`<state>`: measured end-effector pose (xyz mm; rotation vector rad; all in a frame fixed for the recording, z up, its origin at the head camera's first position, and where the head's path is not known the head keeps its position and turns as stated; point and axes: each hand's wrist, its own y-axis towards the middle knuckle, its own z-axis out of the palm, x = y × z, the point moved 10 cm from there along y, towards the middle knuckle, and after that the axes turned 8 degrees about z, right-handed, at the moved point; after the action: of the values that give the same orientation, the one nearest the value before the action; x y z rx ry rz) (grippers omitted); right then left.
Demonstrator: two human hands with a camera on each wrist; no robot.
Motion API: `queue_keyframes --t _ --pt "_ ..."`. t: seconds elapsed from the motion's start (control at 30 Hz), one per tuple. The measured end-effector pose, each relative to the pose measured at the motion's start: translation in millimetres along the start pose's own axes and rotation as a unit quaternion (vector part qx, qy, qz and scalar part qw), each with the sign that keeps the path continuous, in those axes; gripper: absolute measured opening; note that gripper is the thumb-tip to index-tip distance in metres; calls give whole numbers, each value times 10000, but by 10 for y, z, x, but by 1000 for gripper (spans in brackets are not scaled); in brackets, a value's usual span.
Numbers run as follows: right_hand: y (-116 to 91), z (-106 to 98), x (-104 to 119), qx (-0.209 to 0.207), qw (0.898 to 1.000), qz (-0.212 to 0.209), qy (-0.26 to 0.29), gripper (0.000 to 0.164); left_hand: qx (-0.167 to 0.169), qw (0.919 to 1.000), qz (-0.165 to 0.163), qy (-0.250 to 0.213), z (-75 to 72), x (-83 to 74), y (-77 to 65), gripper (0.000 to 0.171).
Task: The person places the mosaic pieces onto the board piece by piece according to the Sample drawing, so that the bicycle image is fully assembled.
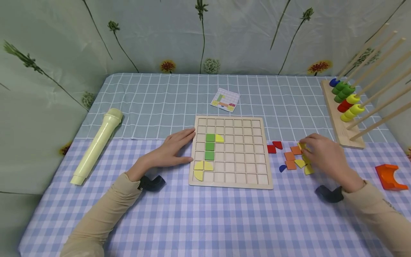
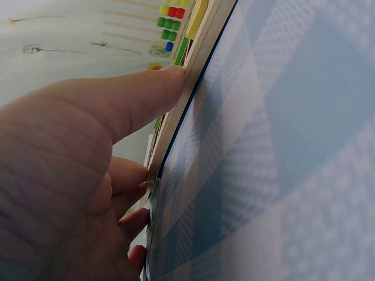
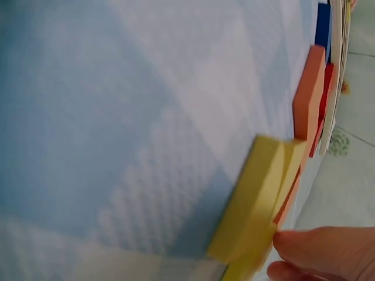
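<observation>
My left hand (image 1: 174,150) lies at the left edge of a square wooden grid board (image 1: 231,182), fingers extended, thumb tip against its side. In the left wrist view, the thumb (image 2: 146,93) presses that rim. Set in the board are green squares (image 1: 210,146) in a column and several yellow quarter-circle pieces (image 1: 208,165). To the board's right, my right hand (image 1: 324,153) reaches into loose pieces, pinching a yellow piece (image 1: 301,145) between thumb and fingertips. In the right wrist view, the thumb (image 3: 322,249) meets yellow pieces (image 3: 252,199) lying on the cloth.
Orange squares (image 1: 289,156), red pieces (image 1: 271,149) and a blue half-circle (image 1: 282,168) lie right of the board. A pattern card (image 1: 225,100) is behind it. A pale yellow tube (image 1: 96,146) lies left; a pegged bead rack (image 1: 343,117) and orange arch block (image 1: 388,177) stand right.
</observation>
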<state>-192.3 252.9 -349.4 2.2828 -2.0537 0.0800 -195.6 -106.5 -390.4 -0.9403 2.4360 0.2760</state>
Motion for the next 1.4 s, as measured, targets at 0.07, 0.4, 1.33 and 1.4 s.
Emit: queue_keyframes --t 0.07,0.4,1.33,1.4 --pt "22 21 -17 116 9999 15 4 24 -7 10000 1 27 0 0 2 84" --pt "111 121 -88 671 9977 51 76 29 -13 10000 12 14 1 -4 6 84" --pt "-148 -167 553 -343 9968 -601 395 28 -50 10000 48 13 -6 -8 3 83" --pt "-181 -183 655 -450 9951 -771 416 27 -39 10000 38 20 -3 -6 3 83"
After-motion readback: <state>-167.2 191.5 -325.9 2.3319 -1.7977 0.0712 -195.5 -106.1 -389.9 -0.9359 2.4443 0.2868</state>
